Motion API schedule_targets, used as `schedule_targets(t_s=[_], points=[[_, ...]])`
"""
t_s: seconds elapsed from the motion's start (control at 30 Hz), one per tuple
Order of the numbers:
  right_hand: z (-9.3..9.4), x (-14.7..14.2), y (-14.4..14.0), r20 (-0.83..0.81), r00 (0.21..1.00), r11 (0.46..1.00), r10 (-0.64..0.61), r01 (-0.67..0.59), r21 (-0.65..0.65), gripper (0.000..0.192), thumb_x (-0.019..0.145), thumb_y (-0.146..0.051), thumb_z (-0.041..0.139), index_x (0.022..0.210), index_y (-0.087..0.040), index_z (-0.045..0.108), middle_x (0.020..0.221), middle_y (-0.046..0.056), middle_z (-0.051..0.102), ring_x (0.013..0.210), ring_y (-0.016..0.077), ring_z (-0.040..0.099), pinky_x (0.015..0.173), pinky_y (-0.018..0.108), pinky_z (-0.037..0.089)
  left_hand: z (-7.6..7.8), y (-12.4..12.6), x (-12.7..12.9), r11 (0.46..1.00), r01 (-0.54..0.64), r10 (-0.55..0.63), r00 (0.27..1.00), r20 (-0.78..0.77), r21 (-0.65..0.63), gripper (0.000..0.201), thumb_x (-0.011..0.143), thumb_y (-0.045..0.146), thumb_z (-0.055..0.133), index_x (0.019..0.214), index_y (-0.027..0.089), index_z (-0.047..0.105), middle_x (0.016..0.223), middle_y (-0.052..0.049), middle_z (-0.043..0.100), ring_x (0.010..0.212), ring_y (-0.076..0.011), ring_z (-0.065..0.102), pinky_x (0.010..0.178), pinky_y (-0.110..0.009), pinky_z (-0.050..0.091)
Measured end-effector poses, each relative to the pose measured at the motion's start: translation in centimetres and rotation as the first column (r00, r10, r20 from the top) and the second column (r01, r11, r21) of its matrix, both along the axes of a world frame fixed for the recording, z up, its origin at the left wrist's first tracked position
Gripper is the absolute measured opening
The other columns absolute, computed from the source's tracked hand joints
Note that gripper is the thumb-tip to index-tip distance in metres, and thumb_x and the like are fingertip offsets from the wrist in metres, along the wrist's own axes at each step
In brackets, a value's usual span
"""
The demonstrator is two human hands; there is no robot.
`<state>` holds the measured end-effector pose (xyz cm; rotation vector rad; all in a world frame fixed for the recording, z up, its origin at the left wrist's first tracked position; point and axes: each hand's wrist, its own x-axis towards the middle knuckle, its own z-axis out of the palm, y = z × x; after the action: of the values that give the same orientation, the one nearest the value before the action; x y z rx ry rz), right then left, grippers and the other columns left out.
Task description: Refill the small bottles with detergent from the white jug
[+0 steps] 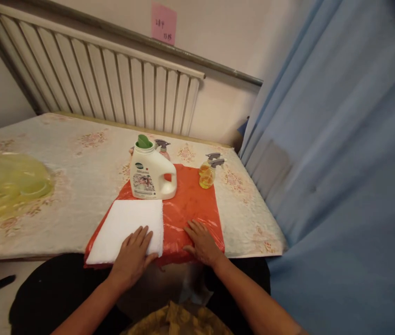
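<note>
My left hand [135,250] lies flat with its fingers stretched over the right part of a folded white cloth [113,230]. Under the cloth spreads a red plastic sheet or bag [192,200]. On its right front part rests my right hand [202,242], palm down and fingers apart. Behind the cloth stands a white jug [151,179] with a handle, a printed label and a green piece [143,141] in its mouth. At the back right corner of the red plastic is a yellow spray bottle [205,176] with a grey trigger head; a second grey trigger shows beside it.
Another spray bottle [163,148] is partly hidden behind the jug. A yellow translucent plastic bag [9,186] lies at the left on the flowered tablecloth [89,158]. A radiator [113,83] lines the wall behind. A blue curtain [333,153] hangs along the right edge.
</note>
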<state>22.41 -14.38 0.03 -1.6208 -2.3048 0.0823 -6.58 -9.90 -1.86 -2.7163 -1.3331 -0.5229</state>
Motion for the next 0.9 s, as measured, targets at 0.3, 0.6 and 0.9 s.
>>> schedule_targets(t_s=[0.3, 0.6, 0.9], points=[[-0.7, 3.9, 2.1, -0.14, 0.971, 0.964, -0.196, 0.217, 0.154, 0.033, 0.096, -0.025, 0.052, 0.127, -0.018, 0.059, 0.124, 0.014, 0.065, 0.117, 0.0269, 0.057, 0.102, 0.047, 0.045, 2.6, 5.3, 0.2, 0.992, -0.124, 0.122, 0.991, 0.058, 0.017, 0.025, 0.095, 0.031, 0.045, 0.099, 0.015, 0.064, 0.099, -0.014, 0.068, 0.092, -0.0302, 0.061, 0.084, -0.043, 0.049], [-1.9, 4.9, 1.8, -0.13, 0.967, 0.967, -0.218, 0.232, 0.102, 0.026, 0.096, -0.028, 0.052, 0.118, -0.018, 0.063, 0.129, 0.013, 0.061, 0.121, 0.0292, 0.051, 0.104, 0.048, 0.042, 0.8, 6.1, 0.1, 0.972, -0.232, 0.226, 0.965, 0.13, 0.031, 0.021, 0.094, 0.027, 0.044, 0.099, 0.017, 0.062, 0.099, -0.013, 0.066, 0.096, -0.0291, 0.058, 0.089, -0.041, 0.046], [-1.4, 5.0, 1.8, -0.115, 0.967, 0.97, -0.228, 0.236, 0.063, 0.027, 0.096, -0.03, 0.052, 0.117, -0.017, 0.064, 0.131, 0.013, 0.06, 0.122, 0.0306, 0.05, 0.104, 0.049, 0.041, 0.6, 6.1, 0.4, 0.967, -0.25, 0.242, 0.962, 0.126, 0.049, 0.021, 0.092, 0.024, 0.045, 0.1, 0.016, 0.063, 0.1, -0.012, 0.067, 0.097, -0.0277, 0.058, 0.092, -0.042, 0.046]])
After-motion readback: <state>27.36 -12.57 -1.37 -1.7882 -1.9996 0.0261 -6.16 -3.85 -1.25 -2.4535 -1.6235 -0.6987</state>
